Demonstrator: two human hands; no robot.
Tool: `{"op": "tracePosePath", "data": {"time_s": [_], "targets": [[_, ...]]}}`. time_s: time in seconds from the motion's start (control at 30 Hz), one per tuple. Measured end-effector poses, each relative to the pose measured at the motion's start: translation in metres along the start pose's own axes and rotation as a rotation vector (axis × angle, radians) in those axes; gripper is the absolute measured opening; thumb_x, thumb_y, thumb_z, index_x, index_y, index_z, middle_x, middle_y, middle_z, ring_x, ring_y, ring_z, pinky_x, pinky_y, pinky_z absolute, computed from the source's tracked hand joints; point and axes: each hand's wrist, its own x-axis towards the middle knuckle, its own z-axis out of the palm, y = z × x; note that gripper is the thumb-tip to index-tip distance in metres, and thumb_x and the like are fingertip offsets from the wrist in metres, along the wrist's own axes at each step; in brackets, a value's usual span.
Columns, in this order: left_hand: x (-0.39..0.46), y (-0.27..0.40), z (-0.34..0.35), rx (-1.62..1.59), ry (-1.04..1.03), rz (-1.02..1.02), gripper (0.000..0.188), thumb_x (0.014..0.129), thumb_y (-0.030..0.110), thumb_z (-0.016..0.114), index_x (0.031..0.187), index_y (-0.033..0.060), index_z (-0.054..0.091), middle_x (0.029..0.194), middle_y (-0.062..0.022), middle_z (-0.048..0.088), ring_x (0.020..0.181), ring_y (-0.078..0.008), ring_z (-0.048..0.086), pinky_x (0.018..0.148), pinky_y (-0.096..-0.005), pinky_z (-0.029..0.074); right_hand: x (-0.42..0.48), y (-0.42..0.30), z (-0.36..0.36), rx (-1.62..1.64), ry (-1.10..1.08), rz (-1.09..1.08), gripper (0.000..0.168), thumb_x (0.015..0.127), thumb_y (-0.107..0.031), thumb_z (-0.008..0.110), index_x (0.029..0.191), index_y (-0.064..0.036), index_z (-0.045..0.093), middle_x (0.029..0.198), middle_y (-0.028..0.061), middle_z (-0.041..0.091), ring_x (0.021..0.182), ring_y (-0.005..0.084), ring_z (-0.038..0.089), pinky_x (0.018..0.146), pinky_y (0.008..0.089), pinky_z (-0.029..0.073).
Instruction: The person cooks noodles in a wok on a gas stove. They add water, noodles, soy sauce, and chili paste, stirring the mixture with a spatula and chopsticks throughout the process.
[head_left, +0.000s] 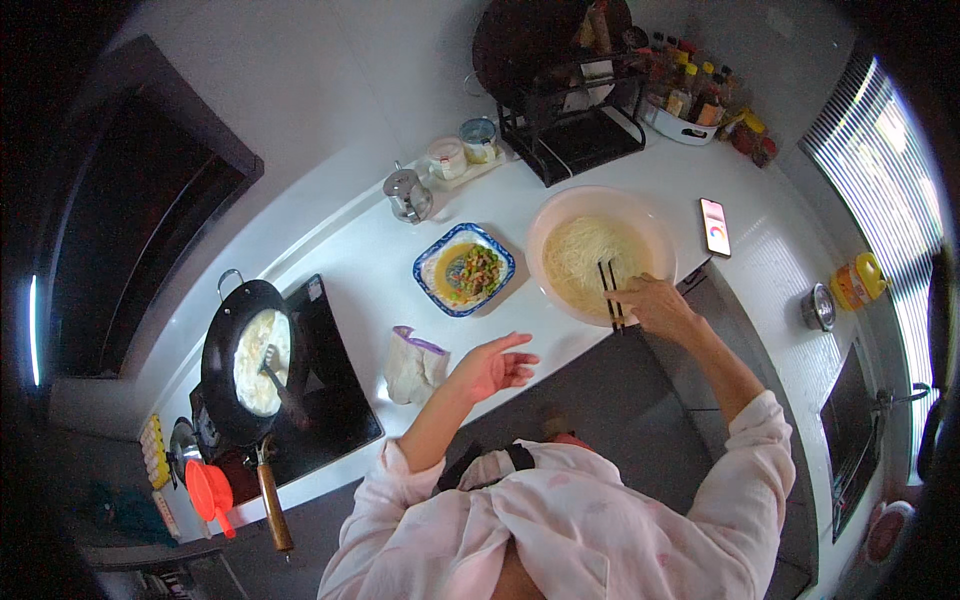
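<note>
My right hand (654, 304) holds a pair of dark chopsticks (611, 289), their tips in a large pale bowl (660, 217) of thin noodles (589, 251) in liquid. With nothing in it and its fingers spread, my left hand (499, 367) hovers near the counter edge. Behind that hand, a blue-rimmed dish (424, 289) contains diced vegetables and yellow sauce. A plastic bag with a purple edge (415, 367) lies between the dish and the stove. On the stove at left, a black wok (217, 352) has whitish, bubbly contents and a slotted spatula (283, 386) in it.
A red ladle or scoop (208, 491) is at the lower left. Near the wall stand a metal-and-glass pot (407, 196), jars (448, 157) and a black rack (570, 142). Bottles fill a white basket (679, 126). A phone (715, 227) lies right of the bowl; a metal cup (818, 307) is farther right.
</note>
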Motion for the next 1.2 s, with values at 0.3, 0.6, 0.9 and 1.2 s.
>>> {"op": "tracePosePath", "data": {"time_s": [0.3, 0.6, 0.9, 1.2], "targets": [[0.127, 0.01, 0.031, 0.066, 0.086, -0.006, 0.048, 0.088, 0.029, 0.057, 0.12, -0.0034, 0.041, 0.107, -0.0229, 0.058, 0.088, -0.0325, 0.064, 0.076, -0.0446, 0.056, 0.029, 0.027, 0.018, -0.159, -0.15, -0.361, 0.027, 0.07, -0.02, 0.068, 0.096, -0.016, 0.06, 0.086, 0.0038, 0.054, 0.088, 0.0242, 0.056, 0.071, 0.0357, 0.05], [0.152, 0.002, 0.045, 0.145, 0.343, 0.108, 0.048, 0.077, 0.009, 0.058, 0.12, -0.0058, 0.041, 0.108, -0.0245, 0.056, 0.086, -0.0371, 0.063, 0.065, -0.0465, 0.059, 0.016, 0.084, -0.01, 0.785, 0.421, 0.486, 0.018, 0.087, -0.018, 0.061, 0.086, -0.001, 0.061, 0.069, 0.0054, 0.056, 0.061, 0.0104, 0.054, 0.054, 0.0283, 0.046], [0.147, 0.002, 0.046, 0.082, 0.401, 0.231, 0.041, 0.068, 0.0, 0.06, 0.107, -0.0084, 0.052, 0.093, -0.0245, 0.06, 0.077, -0.0397, 0.063, 0.056, -0.0521, 0.057, -0.022, 0.084, -0.058, 1.233, 0.369, 0.618, 0.013, 0.09, -0.012, 0.053, 0.098, -0.004, 0.059, 0.091, 0.0041, 0.06, 0.068, 0.0121, 0.06, 0.053, 0.0241, 0.05], [0.096, -0.009, 0.043, 0.076, 0.412, 0.23, 0.038, 0.064, 0.001, 0.062, 0.098, -0.0124, 0.053, 0.076, -0.0218, 0.06, 0.058, -0.037, 0.063, 0.047, -0.0485, 0.056, -0.022, 0.101, -0.047, 1.372, 0.26, 0.626, 0.034, 0.092, -0.031, 0.05, 0.114, -0.005, 0.054, 0.107, 0.0097, 0.062, 0.05, 0.0115, 0.057, 0.035, 0.0194, 0.034]]}}
